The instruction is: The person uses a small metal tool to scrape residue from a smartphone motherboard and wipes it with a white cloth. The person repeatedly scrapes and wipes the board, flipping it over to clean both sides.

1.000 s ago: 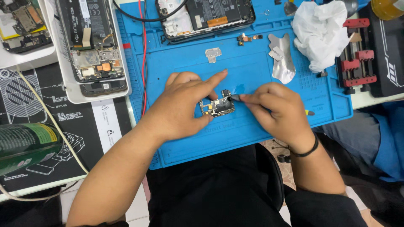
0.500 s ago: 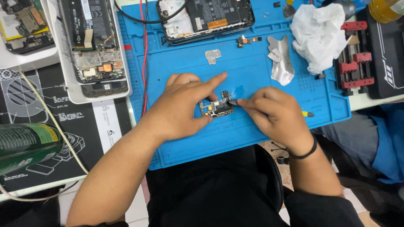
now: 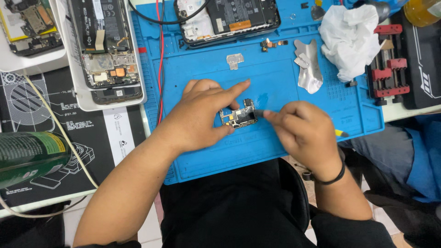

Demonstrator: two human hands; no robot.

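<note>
My left hand (image 3: 197, 115) pinches a small phone circuit board (image 3: 239, 117) between thumb and fingers, holding it just above the blue work mat (image 3: 275, 78). My right hand (image 3: 305, 133) grips a thin dark tool (image 3: 259, 112) whose tip touches the board's right edge; the tool's yellow rear end (image 3: 341, 133) sticks out behind the hand. A black band circles my right wrist.
An opened phone (image 3: 229, 16) lies at the mat's top. Two more opened phones (image 3: 108, 50) sit in white trays at left. Crumpled white tissue (image 3: 351, 36), a metal shield (image 3: 308, 69), a red clamp jig (image 3: 388, 69) and a green can (image 3: 27, 156) surround the mat.
My right hand has shifted slightly right and down, blurring with motion, while the tool tip stays at the board. My left hand keeps the board in place.
</note>
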